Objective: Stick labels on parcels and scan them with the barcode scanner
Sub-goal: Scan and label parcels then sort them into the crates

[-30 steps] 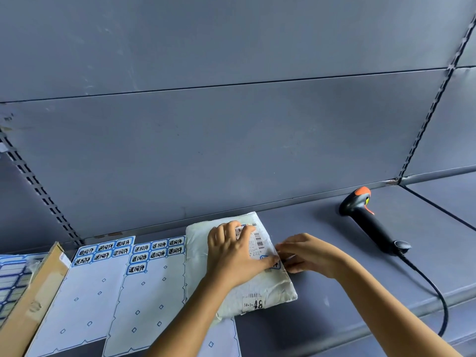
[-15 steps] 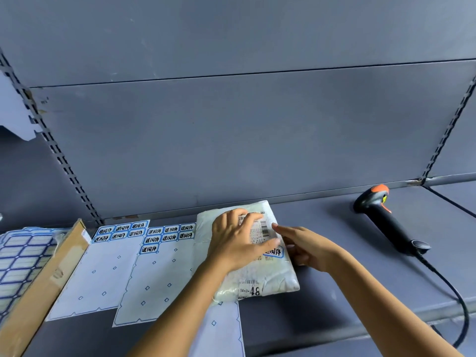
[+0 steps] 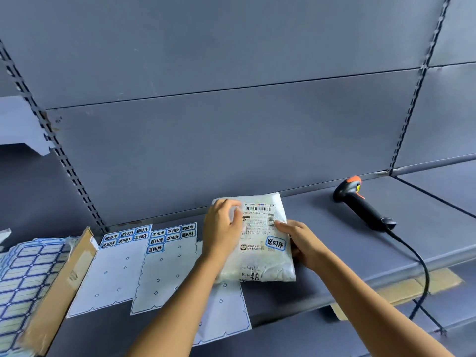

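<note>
- Grip on the white parcel [image 3: 260,256] is two-handed, with my hands apart, one on each side of it.
- My left hand [image 3: 222,225] lies over the parcel's left side. Its fingers are curled at the far left corner and hold the wrapping there, and the forearm runs in from the bottom of the view.
- My right hand [image 3: 301,243] grips the right edge. The forefinger lies on top, touching the edge of the printed shipping label [image 3: 257,220], and the other fingers curl round the side.
- The parcel lies on the grey shelf [image 3: 425,215], near its middle. A blue-bordered label [image 3: 275,243] is stuck on its near right part, just beside my right hand, and a small sticker reading 48 [image 3: 251,275] sits at the near edge.
- One label sheet [image 3: 224,310] lies partly under the parcel. Two more label sheets [image 3: 118,266] lie side by side to the left, with blue labels only in their far rows.
- An open cardboard box [image 3: 59,284] stands at the far left, its flap tilted up. Inside it lies a stack of sheets of blue-framed labels [image 3: 23,274].
- The barcode scanner [image 3: 363,204], black with an orange head, lies on the shelf well to the right of the parcel, apart from both hands. Its black cable [image 3: 422,264] trails over the shelf's front edge.
</note>
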`<state>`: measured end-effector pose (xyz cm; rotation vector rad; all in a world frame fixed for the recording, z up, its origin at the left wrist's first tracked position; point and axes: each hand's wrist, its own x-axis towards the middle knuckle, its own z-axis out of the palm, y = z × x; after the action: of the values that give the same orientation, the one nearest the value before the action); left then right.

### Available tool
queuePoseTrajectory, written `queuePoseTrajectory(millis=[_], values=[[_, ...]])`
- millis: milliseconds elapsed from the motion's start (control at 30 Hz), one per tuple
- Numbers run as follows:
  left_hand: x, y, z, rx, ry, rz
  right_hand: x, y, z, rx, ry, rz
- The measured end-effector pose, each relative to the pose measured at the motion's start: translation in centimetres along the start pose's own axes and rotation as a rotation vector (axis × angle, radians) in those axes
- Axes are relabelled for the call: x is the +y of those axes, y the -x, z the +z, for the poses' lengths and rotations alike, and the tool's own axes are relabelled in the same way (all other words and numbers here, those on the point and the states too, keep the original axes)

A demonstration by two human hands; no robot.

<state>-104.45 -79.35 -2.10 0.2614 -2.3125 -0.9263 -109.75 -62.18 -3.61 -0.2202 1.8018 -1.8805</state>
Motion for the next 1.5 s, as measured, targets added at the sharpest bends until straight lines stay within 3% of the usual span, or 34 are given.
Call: queuePoseTrajectory(millis=[100, 233, 533, 833, 1000, 1267, 1500], values=[[0.5, 1.0, -1.6, 0.089, 0.07, -0.009, 0.1, 3.1, -1.3, 0.096, -0.1, -0.075], [0.8, 2.8, -2.0, 0.067, 0.115, 0.002, 0.1, 8.5, -3.4, 0.212, -0.187, -0.164], [10.3, 12.9, 5.6, -0.268, 0.429, 0.047, 6.2, 25.3, -12.1, 0.671, -0.258, -0.215], [21.8, 25.4, 15.8, -0.68, 0.402, 0.215, 11.1, 44.4, -20.4, 1.033, -0.349, -0.263], [30.9, 35.2, 22.5, -0.866, 0.394, 0.183, 13.3, 55.7, -25.9, 1.194, -0.336, -0.287], [43.5, 48.7, 29.4, -1.047, 0.446, 0.229, 14.9, 69.7, -34.8, 1.332, -0.337, -0.314], [49.7, 51.5, 32.9, -1.087, 0.423, 0.309, 15.3, 73.5, -42.0, 1.324, -0.368, -0.324]])
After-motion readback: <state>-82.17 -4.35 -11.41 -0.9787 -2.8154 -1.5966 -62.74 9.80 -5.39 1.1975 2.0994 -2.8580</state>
